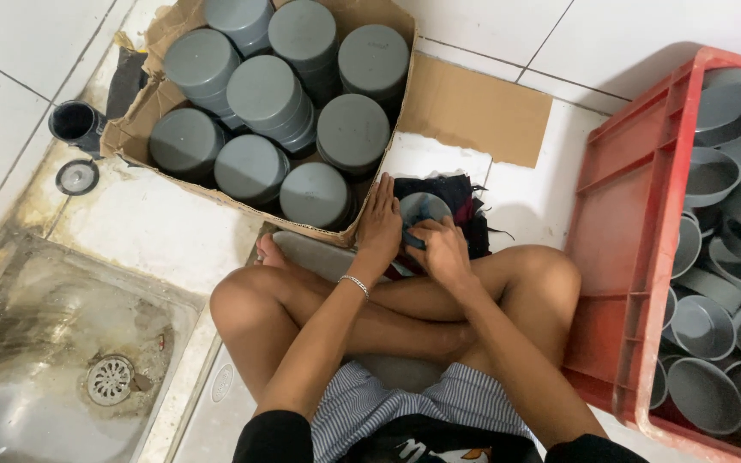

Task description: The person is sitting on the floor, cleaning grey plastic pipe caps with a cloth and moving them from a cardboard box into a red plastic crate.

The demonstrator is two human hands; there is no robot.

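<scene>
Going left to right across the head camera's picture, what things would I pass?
Floor drain → cardboard box of stacked grey caps → left hand → grey cap → right hand → red crate of loose grey caps.

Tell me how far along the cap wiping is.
Done, it seems: stacked grey caps fill the cardboard box. In hand: the left hand and right hand hold one cap against a dark cloth. Left: many loose caps lie in the red crate.
</scene>
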